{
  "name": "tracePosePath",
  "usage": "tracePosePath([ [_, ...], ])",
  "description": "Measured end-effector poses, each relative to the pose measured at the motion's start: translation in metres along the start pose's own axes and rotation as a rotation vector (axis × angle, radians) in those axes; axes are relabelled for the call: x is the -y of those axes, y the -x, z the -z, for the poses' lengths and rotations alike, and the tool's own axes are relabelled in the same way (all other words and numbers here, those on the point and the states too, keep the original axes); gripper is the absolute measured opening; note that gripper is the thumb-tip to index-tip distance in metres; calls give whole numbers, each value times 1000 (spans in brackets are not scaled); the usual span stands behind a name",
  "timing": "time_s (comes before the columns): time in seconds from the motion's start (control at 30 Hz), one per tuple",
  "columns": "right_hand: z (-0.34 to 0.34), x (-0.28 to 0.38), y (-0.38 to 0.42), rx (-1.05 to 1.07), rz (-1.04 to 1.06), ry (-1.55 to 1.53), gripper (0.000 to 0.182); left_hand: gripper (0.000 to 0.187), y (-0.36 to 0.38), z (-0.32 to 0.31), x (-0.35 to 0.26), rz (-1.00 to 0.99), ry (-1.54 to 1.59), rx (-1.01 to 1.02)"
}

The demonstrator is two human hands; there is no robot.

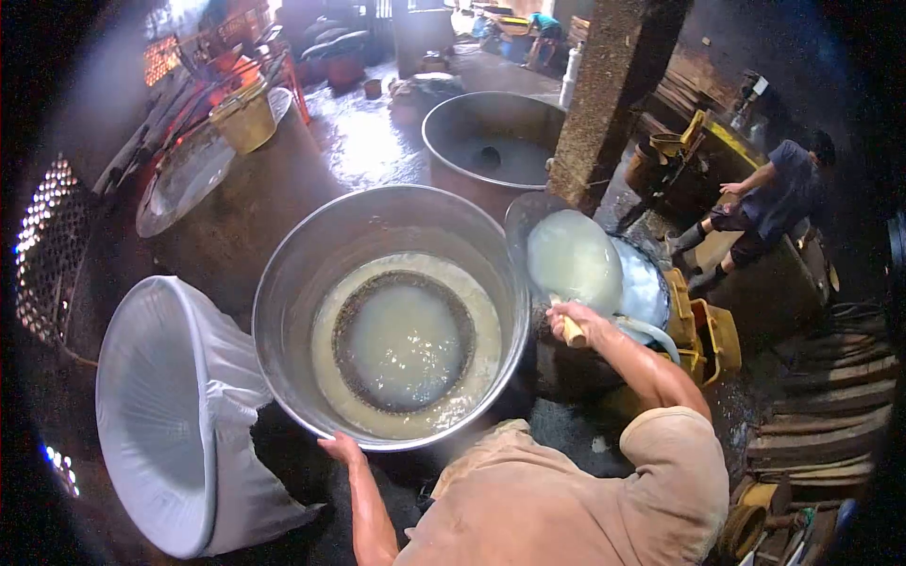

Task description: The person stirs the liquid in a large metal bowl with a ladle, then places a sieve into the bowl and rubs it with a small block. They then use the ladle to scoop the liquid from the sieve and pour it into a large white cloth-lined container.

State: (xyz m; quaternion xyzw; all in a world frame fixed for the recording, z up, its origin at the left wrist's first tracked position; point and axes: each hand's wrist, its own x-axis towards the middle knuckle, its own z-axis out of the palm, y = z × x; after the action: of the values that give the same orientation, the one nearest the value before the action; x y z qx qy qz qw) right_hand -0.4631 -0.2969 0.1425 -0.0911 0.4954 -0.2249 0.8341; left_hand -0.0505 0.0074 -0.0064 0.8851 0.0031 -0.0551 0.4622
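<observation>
My right hand (583,323) is closed around the short wooden handle of a large, dark metal ladle (521,219). Cloudy whitish liquid (574,257) lies in the ladle's bowl, which is held just past the right rim of a wide metal vat (377,209). At the vat's near rim, my left hand (343,449) grips the edge, with its fingers partly hidden. Pale, cloudy liquid (408,344) with a dark ring fills the vat's bottom. Under and beside the ladle stands a container (644,288) with a pale blue inside, partly covered.
A hoop draped with white cloth (151,415) stands at left. Behind are another metal vat (495,102) and a yellowish bucket (243,121). A concrete post (604,104) rises near the ladle. Yellow crates (713,340) stand at right; a co-worker (779,193) is beyond.
</observation>
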Motion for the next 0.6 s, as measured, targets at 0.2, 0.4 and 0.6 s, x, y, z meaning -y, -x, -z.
tracePosePath([
  [0.2, 0, 33, 10, 264, -139, -365, 12, 50, -6, -8, 14, -17, 14, -36],
  [0.4, -39, 28, -5, 550, -14, -627, 7, 53, -10, -9, 26, -4, -3, -18],
  [0.6, -81, -59, -85, 199, 132, 9, 13, 56, -6, -1, 14, 78, -153, -11],
])
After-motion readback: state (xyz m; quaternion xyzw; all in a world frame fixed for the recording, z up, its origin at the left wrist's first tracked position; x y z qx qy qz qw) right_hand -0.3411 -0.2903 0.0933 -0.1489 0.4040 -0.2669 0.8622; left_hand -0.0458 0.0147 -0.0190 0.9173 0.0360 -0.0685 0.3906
